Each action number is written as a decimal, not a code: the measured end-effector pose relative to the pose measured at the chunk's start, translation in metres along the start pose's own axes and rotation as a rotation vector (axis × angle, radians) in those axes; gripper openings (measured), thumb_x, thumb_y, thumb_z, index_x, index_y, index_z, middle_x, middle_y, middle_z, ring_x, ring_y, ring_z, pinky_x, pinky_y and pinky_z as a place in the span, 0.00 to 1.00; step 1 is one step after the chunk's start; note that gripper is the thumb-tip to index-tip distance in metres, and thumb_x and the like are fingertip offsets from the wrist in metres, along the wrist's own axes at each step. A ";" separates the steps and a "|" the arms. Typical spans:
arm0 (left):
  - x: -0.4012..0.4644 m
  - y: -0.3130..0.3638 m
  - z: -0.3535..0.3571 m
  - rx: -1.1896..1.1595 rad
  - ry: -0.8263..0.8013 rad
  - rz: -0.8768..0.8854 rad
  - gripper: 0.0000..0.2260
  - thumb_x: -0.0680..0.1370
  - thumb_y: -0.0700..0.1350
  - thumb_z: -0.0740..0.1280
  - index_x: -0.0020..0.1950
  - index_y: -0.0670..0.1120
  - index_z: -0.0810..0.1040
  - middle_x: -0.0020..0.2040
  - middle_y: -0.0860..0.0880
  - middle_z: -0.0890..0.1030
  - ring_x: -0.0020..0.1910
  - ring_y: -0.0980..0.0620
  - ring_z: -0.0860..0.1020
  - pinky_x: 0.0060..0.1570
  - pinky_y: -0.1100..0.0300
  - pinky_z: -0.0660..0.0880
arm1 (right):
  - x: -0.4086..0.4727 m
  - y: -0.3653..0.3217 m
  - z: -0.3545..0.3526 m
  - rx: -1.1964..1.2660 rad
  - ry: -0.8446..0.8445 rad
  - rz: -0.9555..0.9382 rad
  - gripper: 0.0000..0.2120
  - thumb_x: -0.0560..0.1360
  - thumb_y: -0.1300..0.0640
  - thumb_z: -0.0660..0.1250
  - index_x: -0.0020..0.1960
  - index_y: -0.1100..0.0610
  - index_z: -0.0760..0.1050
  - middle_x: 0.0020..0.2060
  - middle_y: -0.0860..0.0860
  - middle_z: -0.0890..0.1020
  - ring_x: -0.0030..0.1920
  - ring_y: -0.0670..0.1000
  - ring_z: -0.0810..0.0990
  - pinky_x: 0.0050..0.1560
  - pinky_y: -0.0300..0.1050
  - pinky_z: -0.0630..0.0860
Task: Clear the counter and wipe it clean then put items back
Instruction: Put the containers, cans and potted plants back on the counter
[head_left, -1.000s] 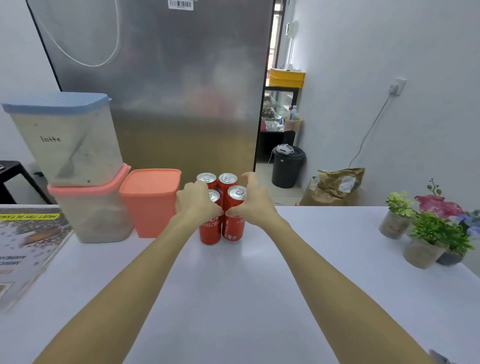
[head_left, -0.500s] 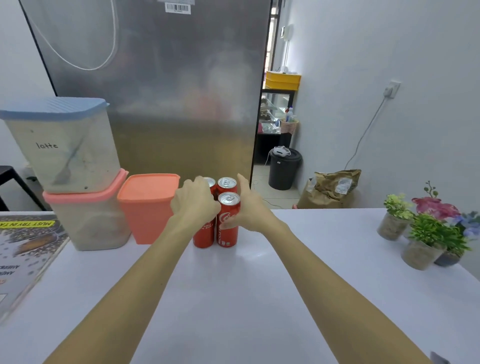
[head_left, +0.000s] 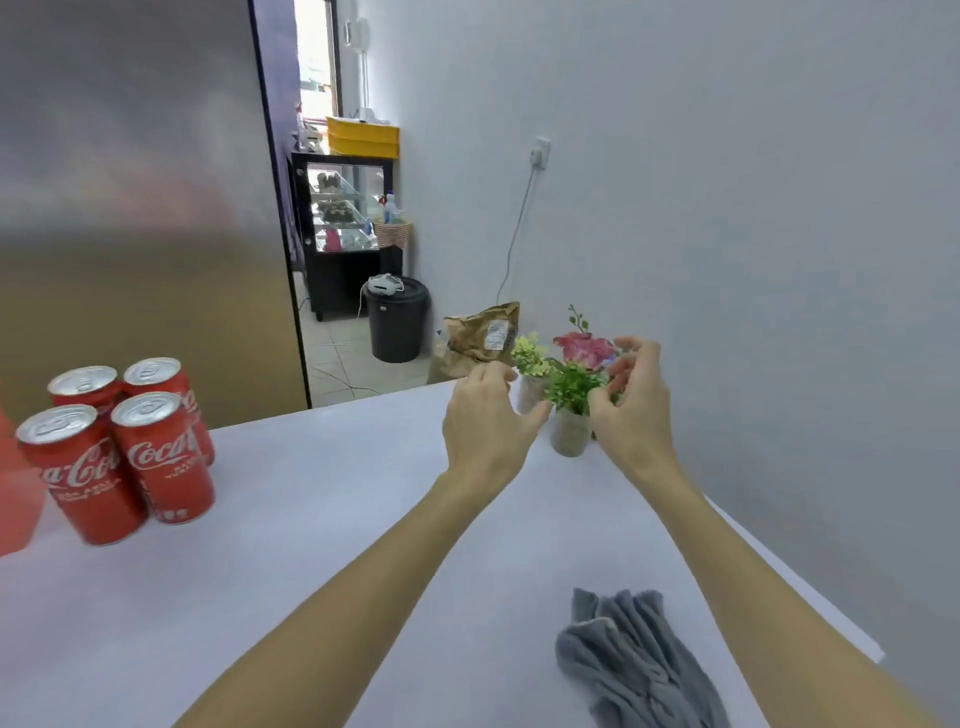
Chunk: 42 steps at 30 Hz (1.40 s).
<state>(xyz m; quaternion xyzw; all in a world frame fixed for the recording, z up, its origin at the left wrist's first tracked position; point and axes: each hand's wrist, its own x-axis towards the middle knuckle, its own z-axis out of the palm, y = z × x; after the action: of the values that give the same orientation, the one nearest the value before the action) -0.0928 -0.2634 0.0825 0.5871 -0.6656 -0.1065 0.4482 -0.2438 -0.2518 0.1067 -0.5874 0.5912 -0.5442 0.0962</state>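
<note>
Several red cola cans (head_left: 124, 447) stand in a tight cluster at the left of the white counter (head_left: 322, 519). Small potted plants (head_left: 570, 410) with green, yellow and pink blooms sit at the counter's far right by the wall. My left hand (head_left: 485, 421) hovers open just left of the pots, fingers spread. My right hand (head_left: 631, 402) is open on their right side, fingers curled toward the leaves. Neither hand grips a pot. A crumpled grey cloth (head_left: 634, 660) lies near the front right edge.
An orange container (head_left: 13, 499) shows at the far left edge. A steel fridge door (head_left: 135, 197) rises behind the counter. Beyond the counter on the floor are a black bin (head_left: 397, 319) and a brown paper sack (head_left: 480, 335). The grey wall runs along the right.
Both hands let go of the cola cans and moved right to the potted plants. The view swung right, bringing the grey cloth into sight.
</note>
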 end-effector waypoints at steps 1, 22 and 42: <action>-0.003 0.001 0.026 -0.016 -0.065 -0.049 0.22 0.70 0.59 0.73 0.58 0.48 0.76 0.53 0.52 0.78 0.54 0.50 0.75 0.46 0.58 0.72 | 0.000 0.020 -0.011 0.000 0.039 0.032 0.22 0.70 0.70 0.63 0.59 0.52 0.65 0.44 0.51 0.72 0.41 0.48 0.72 0.42 0.37 0.71; 0.021 -0.008 0.187 -0.184 -0.038 -0.322 0.32 0.61 0.59 0.77 0.60 0.50 0.72 0.52 0.53 0.82 0.51 0.48 0.80 0.45 0.57 0.73 | 0.084 0.196 0.018 -0.067 -0.427 0.321 0.33 0.61 0.63 0.80 0.64 0.56 0.74 0.53 0.49 0.81 0.52 0.51 0.80 0.41 0.37 0.73; -0.007 -0.149 -0.047 -0.043 0.467 -0.594 0.21 0.64 0.50 0.77 0.53 0.49 0.76 0.47 0.52 0.82 0.46 0.48 0.80 0.47 0.55 0.76 | -0.004 0.005 0.169 0.048 -0.774 0.050 0.30 0.60 0.55 0.83 0.57 0.58 0.74 0.50 0.51 0.79 0.50 0.51 0.77 0.44 0.42 0.72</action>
<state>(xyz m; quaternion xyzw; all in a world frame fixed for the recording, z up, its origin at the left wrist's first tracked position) 0.0432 -0.2821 0.0067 0.7534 -0.3437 -0.1090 0.5498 -0.1182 -0.3390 0.0353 -0.7323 0.5125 -0.2935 0.3390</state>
